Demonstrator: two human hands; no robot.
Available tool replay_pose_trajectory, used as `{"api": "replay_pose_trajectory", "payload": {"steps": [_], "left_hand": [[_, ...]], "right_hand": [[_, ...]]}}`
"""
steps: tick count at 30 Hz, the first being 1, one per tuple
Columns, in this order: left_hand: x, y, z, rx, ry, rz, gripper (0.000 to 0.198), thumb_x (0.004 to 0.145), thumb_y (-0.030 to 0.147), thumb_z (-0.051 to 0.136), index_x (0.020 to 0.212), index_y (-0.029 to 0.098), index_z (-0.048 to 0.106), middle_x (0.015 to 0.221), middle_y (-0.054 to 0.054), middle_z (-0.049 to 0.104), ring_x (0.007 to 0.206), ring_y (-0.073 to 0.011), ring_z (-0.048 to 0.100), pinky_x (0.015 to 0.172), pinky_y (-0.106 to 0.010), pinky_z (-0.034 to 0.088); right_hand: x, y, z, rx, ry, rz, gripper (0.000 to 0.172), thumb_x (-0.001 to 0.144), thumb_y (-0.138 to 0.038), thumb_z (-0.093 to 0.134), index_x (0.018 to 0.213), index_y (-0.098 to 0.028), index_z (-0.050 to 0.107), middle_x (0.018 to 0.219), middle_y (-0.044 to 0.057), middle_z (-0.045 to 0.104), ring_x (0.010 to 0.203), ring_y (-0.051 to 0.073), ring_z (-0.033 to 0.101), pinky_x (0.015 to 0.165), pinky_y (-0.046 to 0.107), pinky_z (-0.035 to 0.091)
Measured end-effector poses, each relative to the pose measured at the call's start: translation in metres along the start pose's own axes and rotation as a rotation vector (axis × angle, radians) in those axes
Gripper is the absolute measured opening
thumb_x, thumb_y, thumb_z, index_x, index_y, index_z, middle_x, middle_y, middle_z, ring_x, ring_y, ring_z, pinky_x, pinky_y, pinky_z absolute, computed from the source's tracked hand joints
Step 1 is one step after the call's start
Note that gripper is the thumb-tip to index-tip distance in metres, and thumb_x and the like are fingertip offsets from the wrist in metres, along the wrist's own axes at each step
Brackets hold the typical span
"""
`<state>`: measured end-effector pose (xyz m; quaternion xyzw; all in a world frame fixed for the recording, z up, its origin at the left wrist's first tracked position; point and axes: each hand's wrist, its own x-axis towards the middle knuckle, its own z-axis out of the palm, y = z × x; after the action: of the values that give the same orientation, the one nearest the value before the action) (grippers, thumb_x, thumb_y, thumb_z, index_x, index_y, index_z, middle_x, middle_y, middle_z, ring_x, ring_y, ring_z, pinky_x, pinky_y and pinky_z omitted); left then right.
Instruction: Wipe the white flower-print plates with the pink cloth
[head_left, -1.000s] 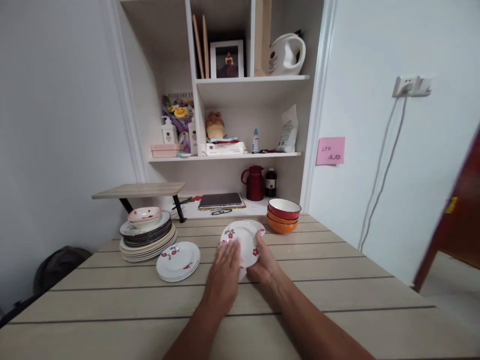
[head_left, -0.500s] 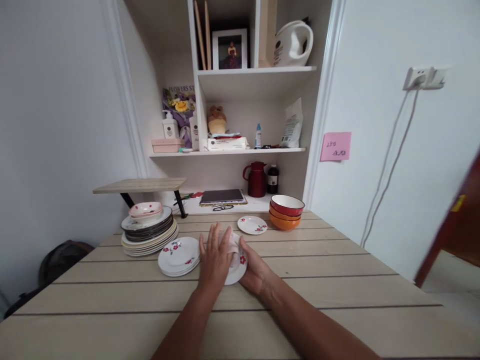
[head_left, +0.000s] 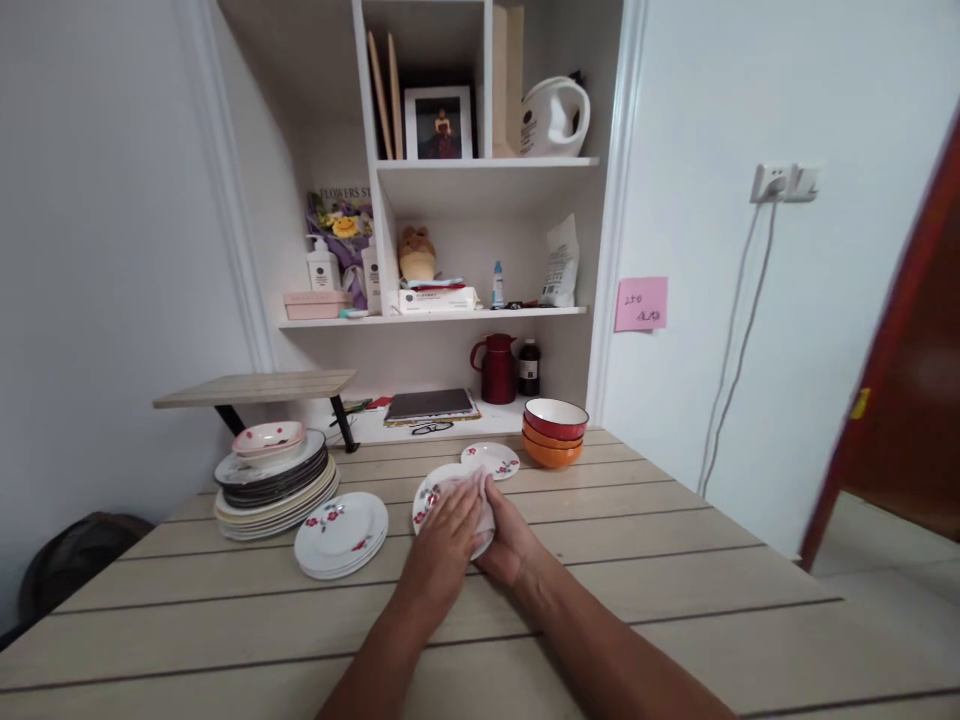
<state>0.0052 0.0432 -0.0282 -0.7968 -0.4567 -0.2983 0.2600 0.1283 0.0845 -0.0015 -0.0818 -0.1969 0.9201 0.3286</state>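
Observation:
A white plate with red flowers (head_left: 424, 497) is held over the table, its face tilted up. My right hand (head_left: 511, 541) grips its right edge, thumb on top and fingers under it. On the plate's face my left hand (head_left: 445, 543) presses a pale pink cloth (head_left: 486, 514), its fingers laid together over the fabric. Much of the cloth and the plate's near part are hidden by that hand. To the left is a short stack of matching flowered plates (head_left: 341, 530). Just behind the held plate, another flowered plate (head_left: 489, 459) lies alone on the table.
Orange and red bowls (head_left: 555, 435) stand stacked at the back right. At the far left a taller pile of plates (head_left: 277, 485) carries a pink-rimmed bowl (head_left: 268, 440), near a small raised shelf (head_left: 255, 388). Glasses (head_left: 432, 428) and a red jug (head_left: 497, 370) are behind the table (head_left: 600, 640).
My left hand has slid the cloth across the plate toward its lower right, uncovering flowers on the left side. The plate has turned in my right hand. The camera view has shifted right and slightly up.

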Motion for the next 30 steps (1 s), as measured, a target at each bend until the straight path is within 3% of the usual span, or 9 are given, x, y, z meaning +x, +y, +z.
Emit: {"api": "replay_pose_trajectory", "payload": {"steps": [3, 7, 10, 14, 18, 23, 27, 30], "left_hand": [[-0.003, 0.002, 0.001, 0.038, -0.110, 0.074, 0.052, 0.091, 0.020, 0.046, 0.141, 0.025, 0.038, 0.144, -0.004, 0.047, 0.136, -0.0166, 0.038, 0.112, -0.039, 0.034], [-0.008, -0.006, 0.000, 0.167, -0.054, -0.014, 0.052, 0.091, 0.015, 0.041, 0.142, 0.025, 0.037, 0.144, -0.004, 0.047, 0.136, -0.0182, 0.039, 0.114, -0.044, 0.031], [-0.011, -0.017, -0.001, 0.248, 0.011, -0.164, 0.052, 0.092, 0.018, 0.040, 0.143, 0.023, 0.034, 0.145, -0.006, 0.045, 0.137, -0.0206, 0.037, 0.113, -0.046, 0.032], [-0.014, -0.022, -0.001, 0.294, 0.024, -0.320, 0.052, 0.092, 0.020, 0.040, 0.144, 0.017, 0.033, 0.146, -0.012, 0.043, 0.137, -0.0247, 0.037, 0.108, -0.048, 0.038], [-0.011, -0.005, -0.004, 0.156, -0.112, -0.161, 0.058, 0.092, 0.020, 0.040, 0.148, 0.018, 0.023, 0.151, -0.010, 0.035, 0.139, -0.0216, 0.033, 0.109, -0.044, 0.038], [-0.007, 0.013, -0.007, 0.023, -0.199, -0.013, 0.065, 0.091, 0.020, 0.045, 0.149, 0.023, 0.018, 0.152, -0.004, 0.033, 0.141, -0.0169, 0.028, 0.112, -0.039, 0.035], [-0.009, 0.011, -0.003, -0.023, -0.224, -0.008, 0.067, 0.089, 0.016, 0.046, 0.149, 0.028, 0.017, 0.153, -0.001, 0.032, 0.141, -0.0166, 0.027, 0.114, -0.041, 0.032], [-0.009, 0.008, -0.002, -0.029, -0.188, -0.088, 0.068, 0.090, 0.013, 0.042, 0.149, 0.028, 0.014, 0.154, -0.001, 0.029, 0.142, -0.0173, 0.024, 0.115, -0.044, 0.030]], "right_hand": [[-0.002, -0.019, -0.006, -0.057, 0.084, -0.013, 0.071, 0.087, -0.066, 0.038, 0.110, -0.003, 0.062, 0.100, 0.019, 0.071, 0.103, 0.026, 0.065, 0.098, 0.041, 0.043], [-0.006, -0.030, -0.005, -0.110, -0.018, -0.101, 0.070, 0.086, -0.067, 0.042, 0.119, -0.007, 0.059, 0.110, 0.018, 0.069, 0.107, 0.028, 0.062, 0.096, 0.046, 0.044], [-0.006, -0.016, -0.001, -0.134, -0.064, -0.050, 0.062, 0.086, -0.062, 0.047, 0.118, -0.012, 0.060, 0.111, 0.016, 0.069, 0.105, 0.028, 0.063, 0.094, 0.048, 0.044], [-0.003, 0.008, 0.001, -0.133, 0.062, -0.013, 0.052, 0.088, -0.054, 0.052, 0.115, -0.010, 0.062, 0.101, 0.015, 0.072, 0.096, 0.025, 0.067, 0.093, 0.045, 0.046], [-0.002, 0.012, -0.003, -0.093, 0.088, 0.002, 0.050, 0.087, -0.052, 0.054, 0.114, -0.010, 0.062, 0.101, 0.013, 0.073, 0.098, 0.023, 0.067, 0.096, 0.040, 0.045], [-0.005, -0.010, -0.003, -0.073, 0.153, 0.003, 0.062, 0.087, -0.061, 0.047, 0.108, -0.005, 0.063, 0.097, 0.017, 0.072, 0.099, 0.024, 0.067, 0.095, 0.039, 0.046], [-0.009, -0.030, -0.002, -0.072, 0.093, -0.019, 0.073, 0.085, -0.067, 0.043, 0.113, -0.003, 0.061, 0.100, 0.021, 0.071, 0.102, 0.028, 0.065, 0.096, 0.044, 0.044], [-0.010, -0.029, -0.003, -0.072, 0.016, -0.042, 0.064, 0.086, -0.061, 0.048, 0.116, -0.006, 0.061, 0.103, 0.018, 0.071, 0.103, 0.027, 0.065, 0.098, 0.043, 0.043]]}}
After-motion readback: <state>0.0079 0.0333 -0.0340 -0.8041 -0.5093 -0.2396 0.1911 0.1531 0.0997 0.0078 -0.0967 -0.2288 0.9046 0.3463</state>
